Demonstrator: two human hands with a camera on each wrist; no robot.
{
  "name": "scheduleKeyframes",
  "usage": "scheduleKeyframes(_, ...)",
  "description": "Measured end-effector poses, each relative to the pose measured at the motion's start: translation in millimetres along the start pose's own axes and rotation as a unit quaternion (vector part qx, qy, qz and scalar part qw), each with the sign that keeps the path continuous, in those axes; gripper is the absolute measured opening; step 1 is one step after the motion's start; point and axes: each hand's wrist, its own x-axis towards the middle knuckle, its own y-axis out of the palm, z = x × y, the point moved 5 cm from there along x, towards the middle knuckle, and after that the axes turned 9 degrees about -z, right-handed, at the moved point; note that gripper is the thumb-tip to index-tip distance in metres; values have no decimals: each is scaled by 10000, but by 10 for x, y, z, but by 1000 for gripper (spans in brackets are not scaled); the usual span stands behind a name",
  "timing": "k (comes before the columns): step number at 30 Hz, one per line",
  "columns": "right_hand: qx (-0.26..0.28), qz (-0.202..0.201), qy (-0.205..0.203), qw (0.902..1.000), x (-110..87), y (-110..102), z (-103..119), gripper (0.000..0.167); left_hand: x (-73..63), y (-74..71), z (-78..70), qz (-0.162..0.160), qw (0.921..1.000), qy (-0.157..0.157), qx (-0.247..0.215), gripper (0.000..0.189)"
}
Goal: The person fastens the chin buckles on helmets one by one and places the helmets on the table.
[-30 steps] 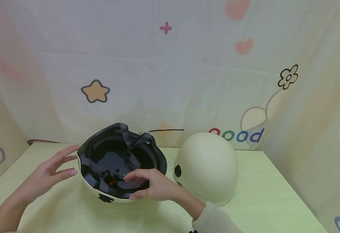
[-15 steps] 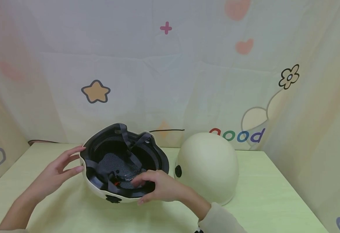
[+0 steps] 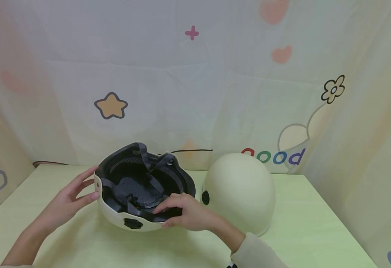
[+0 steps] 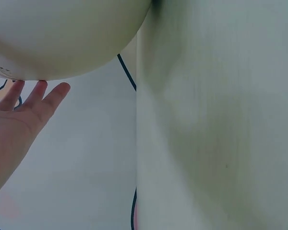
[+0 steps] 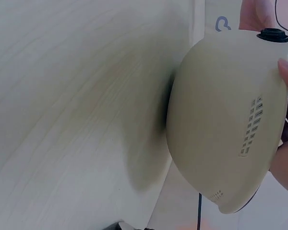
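Observation:
A cream helmet [image 3: 141,226] lies upturned on the table in the head view, its black padded inside and straps facing up toward the viewer. Straight fingertips of my left hand [image 3: 69,199] touch its left side, the thumb lower on the shell. In the left wrist view, three fingertips of that left hand [image 4: 19,127] meet the smooth shell [image 4: 62,38]. My right hand [image 3: 193,214] pinches the near right rim, thumb outside and fingers inside. A black round knob [image 3: 133,223] shows on the shell's front, and small vent slots [image 5: 252,127] appear in the right wrist view.
A second cream helmet [image 3: 239,193] stands dome up, just right of the first. Both are on a pale green tabletop [image 3: 302,223]. A patterned curtain [image 3: 215,111] hangs behind the table, with a dark cord [image 3: 193,150] along its lower part.
The helmet has shifted slightly right and turned, so more of its outer shell and knob face the viewer. My left hand has moved right onto its side; the right hand has kept to the rim.

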Motion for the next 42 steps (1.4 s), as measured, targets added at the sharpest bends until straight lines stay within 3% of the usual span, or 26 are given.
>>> scheduleKeyframes(5, 561, -220, 190, 9980, 3, -70, 22, 31, -12, 46, 28, 174, 9996, -77, -219, 80)
scheduleKeyframes(14, 1263, -799, 699, 9863, 38, -231, 48, 33, -58, 128, 41, 359, 9974, -140, -603, 85)
scheduleKeyframes(22, 2234, -1158, 1072, 9619, 51, -295, 35, 37, -80, 122, -2, 536, 9930, 71, -1051, 91)
scheduleKeyframes(27, 2321, -1196, 1386, 9553, 39, -338, 21, 41, -79, 136, -41, 530, 9927, 148, -1069, 94)
scheduleKeyframes(35, 2120, -1033, 1561, 9592, 65, -385, 48, 46, -67, 161, -35, 329, 9952, 57, -916, 93)
scheduleKeyframes(42, 1952, -729, 1245, 9701, 63, -433, 66, 54, -54, 196, -47, 166, 9963, 58, -845, 94)
